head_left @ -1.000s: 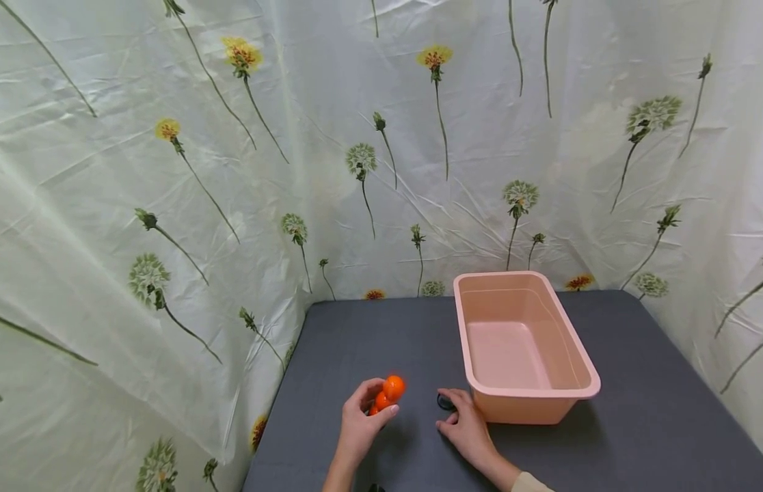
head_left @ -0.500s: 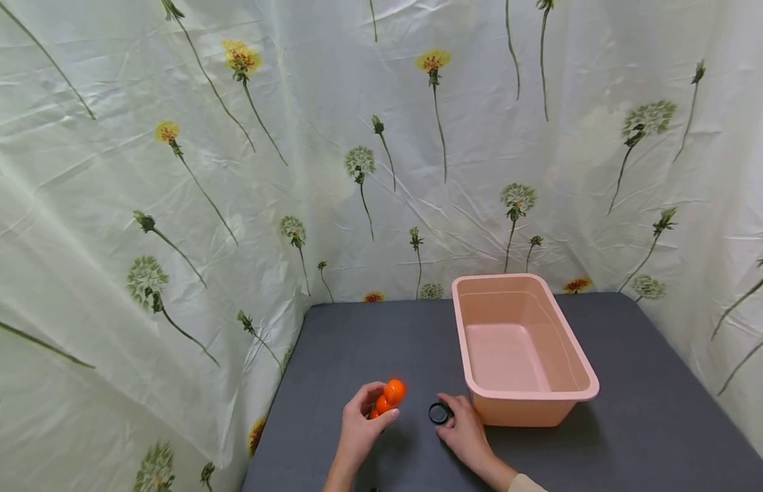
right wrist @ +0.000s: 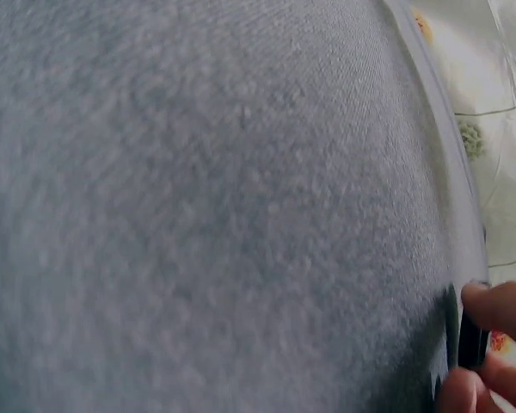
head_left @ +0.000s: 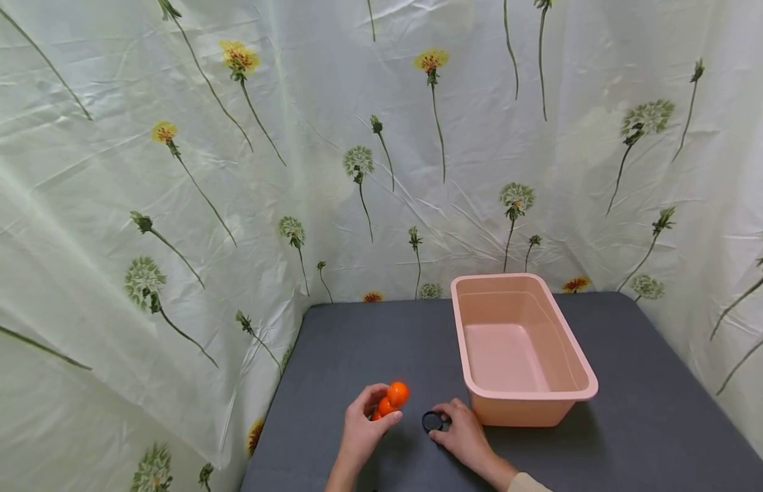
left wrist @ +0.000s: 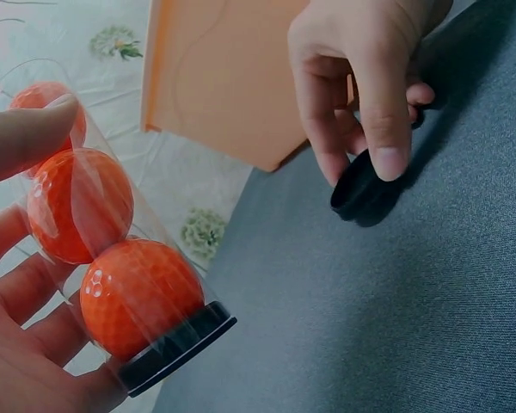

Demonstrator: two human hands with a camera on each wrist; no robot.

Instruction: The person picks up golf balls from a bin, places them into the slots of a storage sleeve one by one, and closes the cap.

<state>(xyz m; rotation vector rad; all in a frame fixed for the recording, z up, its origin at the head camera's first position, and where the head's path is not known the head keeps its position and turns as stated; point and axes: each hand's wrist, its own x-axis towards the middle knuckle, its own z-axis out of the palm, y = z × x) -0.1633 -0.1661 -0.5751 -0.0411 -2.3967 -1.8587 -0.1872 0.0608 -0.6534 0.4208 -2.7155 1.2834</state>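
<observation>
My left hand [head_left: 359, 430] holds a clear plastic tube [left wrist: 146, 202], tilted, with three orange golf balls [left wrist: 142, 297] stacked inside. A black cap [left wrist: 179, 348] sits on the tube's lower end in the left wrist view; the upper end shows no cap. To the right of it, close over the table, my right hand [head_left: 466, 437] pinches a second round black cap [head_left: 432, 421] between thumb and fingers. In the right wrist view this loose cap [right wrist: 472, 340] stands on edge between the fingertips at the lower right. A gap separates the two hands.
A pink plastic bin [head_left: 532, 395] stands on the dark grey table [head_left: 381, 335], just beyond and right of my right hand. Floral curtains [head_left: 332, 171] hang behind the table and along its sides.
My right hand has picked up the loose cap, turned it to show its round face, and brought it left, nearer the tube. My left hand and tube have shifted only slightly.
</observation>
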